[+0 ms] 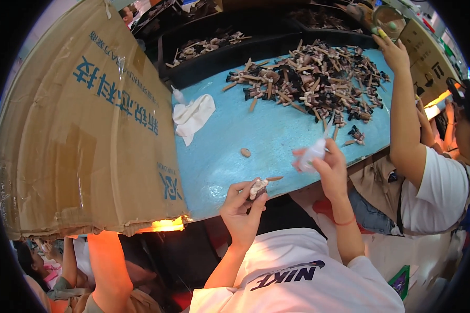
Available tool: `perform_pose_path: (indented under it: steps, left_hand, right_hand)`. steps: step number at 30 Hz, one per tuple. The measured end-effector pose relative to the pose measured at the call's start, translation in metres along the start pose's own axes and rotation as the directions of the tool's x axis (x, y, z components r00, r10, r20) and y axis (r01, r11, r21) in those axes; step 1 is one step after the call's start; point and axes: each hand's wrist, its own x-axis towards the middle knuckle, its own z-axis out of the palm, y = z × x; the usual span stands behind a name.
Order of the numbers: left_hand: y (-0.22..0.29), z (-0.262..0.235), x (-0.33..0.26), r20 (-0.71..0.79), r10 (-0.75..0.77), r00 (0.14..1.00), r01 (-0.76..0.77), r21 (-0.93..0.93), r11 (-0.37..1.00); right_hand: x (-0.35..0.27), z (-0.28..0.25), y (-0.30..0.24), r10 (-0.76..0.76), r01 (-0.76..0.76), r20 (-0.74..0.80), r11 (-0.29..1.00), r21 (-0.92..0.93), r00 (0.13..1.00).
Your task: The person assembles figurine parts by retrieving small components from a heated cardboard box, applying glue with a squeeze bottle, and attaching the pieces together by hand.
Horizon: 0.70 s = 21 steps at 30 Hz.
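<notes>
Near the front edge of the blue tabletop (214,161), my left hand (241,211) pinches a small cream-and-brown figurine (258,190) with a flat wooden stick jutting from it. To its right, my right hand (333,169) is wrapped round a white squeeze bottle (313,155), its thin nozzle pointing up and away from the figurine. A small tan oval piece (245,152) lies on the tabletop beyond my left hand. Farther back is a heap of similar dark-and-cream figurines (310,78), many with wooden sticks, and one stray figurine (356,135) lies at the heap's near right.
A tall cardboard box (89,141) walls off the left side. Beside it lie a white cloth (194,116) and a small bottle (178,95). Black bins (235,58) with more figurines line the back. A co-worker's arm (406,104) reaches across the right end.
</notes>
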Motion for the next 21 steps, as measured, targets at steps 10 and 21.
perform_pose_path:
  steps: [10,21]
  left_hand:
    - [0.0,0.005,-0.001,-0.087,0.292,0.952,-0.267,0.221,0.938]
    - [0.007,0.004,-0.002,-0.043,0.451,0.891,-0.417,0.31,0.854]
  right_hand:
    - [-0.063,0.003,-0.034,-0.479,0.472,0.087,0.788,-0.397,0.873]
    - [-0.062,0.016,-0.06,-0.525,0.65,0.384,0.586,-0.484,0.76]
